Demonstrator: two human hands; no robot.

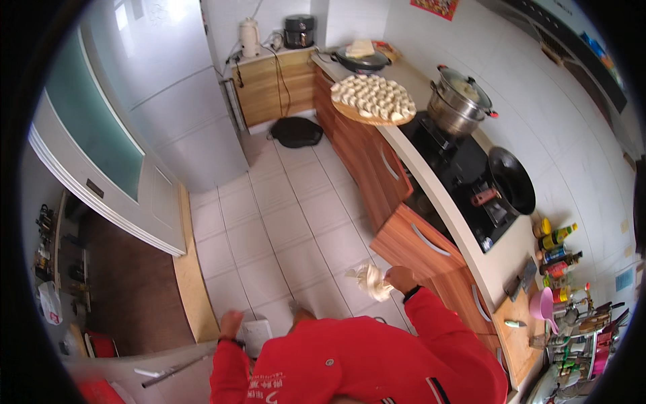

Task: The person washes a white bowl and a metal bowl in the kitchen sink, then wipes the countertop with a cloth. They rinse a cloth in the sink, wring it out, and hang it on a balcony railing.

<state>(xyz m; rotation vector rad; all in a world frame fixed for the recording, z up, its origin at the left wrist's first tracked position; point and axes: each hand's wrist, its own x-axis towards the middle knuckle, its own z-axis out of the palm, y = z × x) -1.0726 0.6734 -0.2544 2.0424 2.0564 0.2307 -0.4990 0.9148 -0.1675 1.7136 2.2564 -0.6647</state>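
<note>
In front of me, over the tiled floor, my right hand (402, 278) is closed on a crumpled cream-white bundle (371, 282). It looks like a thin bag or cloth, but its exact kind is unclear. An open-looking cabinet drawer front (417, 244) stands just beyond that hand. My left hand (231, 323) hangs low at the left, beside a white box-like thing (256, 334). Its fingers are small and blurred, so I cannot make out how they are held.
Dumplings (373, 95) cover a round wooden board at the counter's edge. A steamer pot (459, 101) and black wok (511, 182) stand on the stove. A knife (515, 324) lies on a cutting board (528, 350). A black floor object (296, 132) lies near the far cabinet; a fridge (168, 101) stands left.
</note>
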